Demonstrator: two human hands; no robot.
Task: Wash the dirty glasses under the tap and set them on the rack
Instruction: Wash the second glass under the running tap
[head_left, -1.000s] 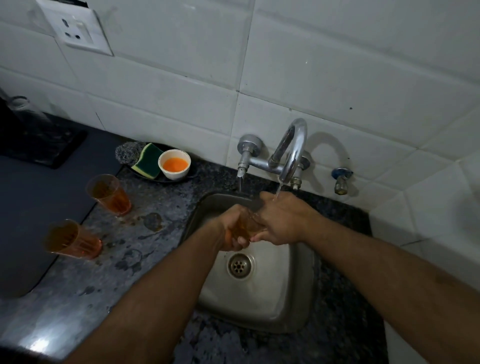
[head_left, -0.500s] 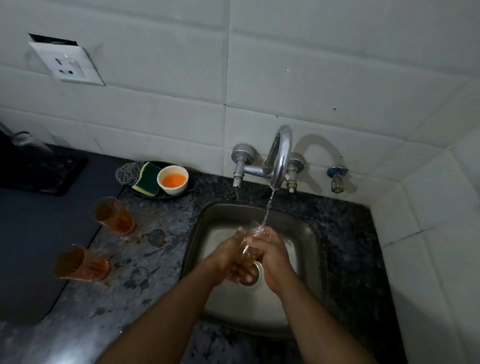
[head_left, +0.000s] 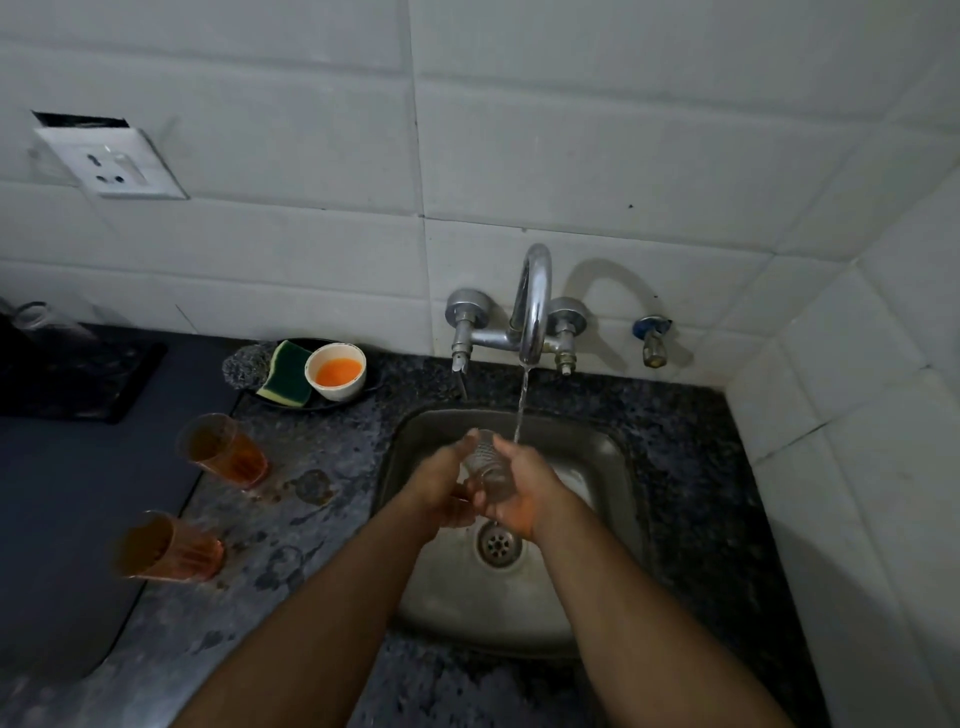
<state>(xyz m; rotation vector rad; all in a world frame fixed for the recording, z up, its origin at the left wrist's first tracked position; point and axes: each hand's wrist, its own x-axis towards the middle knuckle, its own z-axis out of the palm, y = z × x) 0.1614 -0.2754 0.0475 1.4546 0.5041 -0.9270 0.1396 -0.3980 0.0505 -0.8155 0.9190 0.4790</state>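
Over the steel sink (head_left: 587, 587) I hold a clear glass (head_left: 485, 465) between both hands. My left hand (head_left: 441, 491) wraps its left side and my right hand (head_left: 522, 491) cups its right side and base. Water runs from the chrome tap (head_left: 532, 306) in a thin stream that falls just right of the glass, onto my right hand. Two dirty glasses with orange liquid stand on the counter to the left, the far one (head_left: 223, 449) and the near one (head_left: 166, 545). No rack shows in this view.
A dark dish with a scrubber, a green-yellow sponge (head_left: 285, 373) and a white cup of orange soap (head_left: 336, 371) sits left of the tap. A grey mat (head_left: 62, 519) covers the left counter. A small valve (head_left: 652, 340) and a wall socket (head_left: 111, 163) are on the tiled wall.
The glass now looks clear instead of orange. My hands have lifted it slightly and turned it, so the water stream falls beside its right edge rather than into it.
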